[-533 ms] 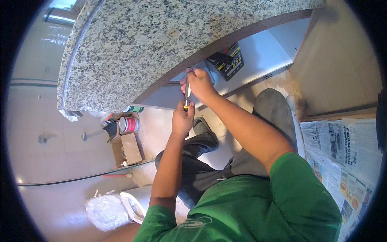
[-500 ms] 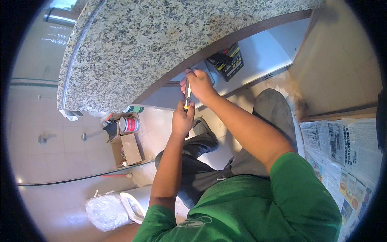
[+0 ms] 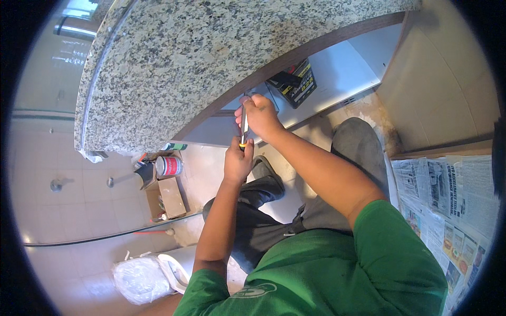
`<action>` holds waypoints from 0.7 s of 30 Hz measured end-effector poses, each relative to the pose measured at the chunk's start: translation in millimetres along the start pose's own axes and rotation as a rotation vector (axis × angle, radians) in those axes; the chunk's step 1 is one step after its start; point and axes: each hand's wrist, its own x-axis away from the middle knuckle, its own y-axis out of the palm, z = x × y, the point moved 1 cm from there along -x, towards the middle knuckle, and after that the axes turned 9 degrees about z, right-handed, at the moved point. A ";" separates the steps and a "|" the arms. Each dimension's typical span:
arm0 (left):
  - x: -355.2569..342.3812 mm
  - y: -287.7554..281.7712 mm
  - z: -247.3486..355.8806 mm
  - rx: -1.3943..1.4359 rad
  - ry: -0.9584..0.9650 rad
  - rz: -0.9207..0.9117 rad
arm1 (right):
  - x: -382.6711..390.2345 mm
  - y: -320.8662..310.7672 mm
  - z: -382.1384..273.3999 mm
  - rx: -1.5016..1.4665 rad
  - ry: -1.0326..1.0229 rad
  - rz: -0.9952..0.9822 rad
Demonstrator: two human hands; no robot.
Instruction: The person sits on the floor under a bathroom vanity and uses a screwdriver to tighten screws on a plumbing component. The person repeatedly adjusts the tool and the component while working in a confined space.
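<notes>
Where the speckled granite counter overhangs its dark wooden underside, a screwdriver with a slim metal shaft and a yellow-and-black handle stands nearly upright, just below the counter's edge. The right hand is closed over the upper part of the shaft, its fingers curled tightly around it close under the counter, and the left hand grips the handle from beneath, fingers wrapped shut around it so that only a bit of yellow shows between the two hands. What the tip meets under the counter I cannot tell, since the right hand hides it. Just past the hands, in the open white cabinet space beneath the counter, a black and yellow box sits on its shelf. The person wears a green shirt and dark trousers and crouches low before the counter. On the tiled floor to the left of the counter's end stand a red and white can and a small open cardboard box, with a dark cloth or glove next to the can. Farther from the counter, near the person's left arm, lies a bundle of clear plastic wrap. Sheets of newspaper cover the floor to the right of the counter.
</notes>
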 end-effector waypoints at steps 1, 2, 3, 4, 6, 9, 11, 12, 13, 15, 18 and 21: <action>-0.2 -0.5 0.0 -0.004 0.000 -0.001 | 0.6 0.1 -2.2 0.013 -0.001 0.000; -0.9 0.4 -2.1 -0.011 0.005 -0.001 | 0.6 0.3 -3.3 0.014 0.006 0.009; -2.1 2.2 -6.3 -0.018 0.010 0.000 | 0.3 0.9 -4.5 0.015 0.013 0.017; -2.9 3.0 -8.5 -0.025 0.015 0.001 | 0.0 1.3 -5.6 0.016 0.021 0.026; -1.9 3.0 -2.4 -0.006 -0.014 -0.012 | -2.9 0.4 -4.2 0.018 0.009 0.021; -1.7 3.5 -1.7 0.024 -0.014 -0.008 | -7.2 1.3 -1.8 0.028 0.014 0.018; -2.4 4.3 -5.8 0.026 -0.010 -0.003 | -7.4 2.2 -1.8 0.033 0.024 0.019; -3.0 4.9 -8.5 0.018 -0.013 -0.004 | -6.7 2.4 -3.1 0.033 0.029 0.019; -3.4 4.9 -10.5 0.010 -0.017 -0.004 | -5.8 2.8 -4.2 0.033 0.034 0.020; -5.1 4.8 -9.3 -0.006 -0.018 -0.014 | -7.7 2.5 -3.1 -0.004 0.023 0.016; -4.0 3.1 0.8 0.009 -0.023 -0.021 | -11.7 0.8 -0.8 0.003 0.017 0.011; -5.3 1.0 8.0 0.015 -0.049 -0.039 | -19.0 -0.8 5.4 0.038 -0.017 0.011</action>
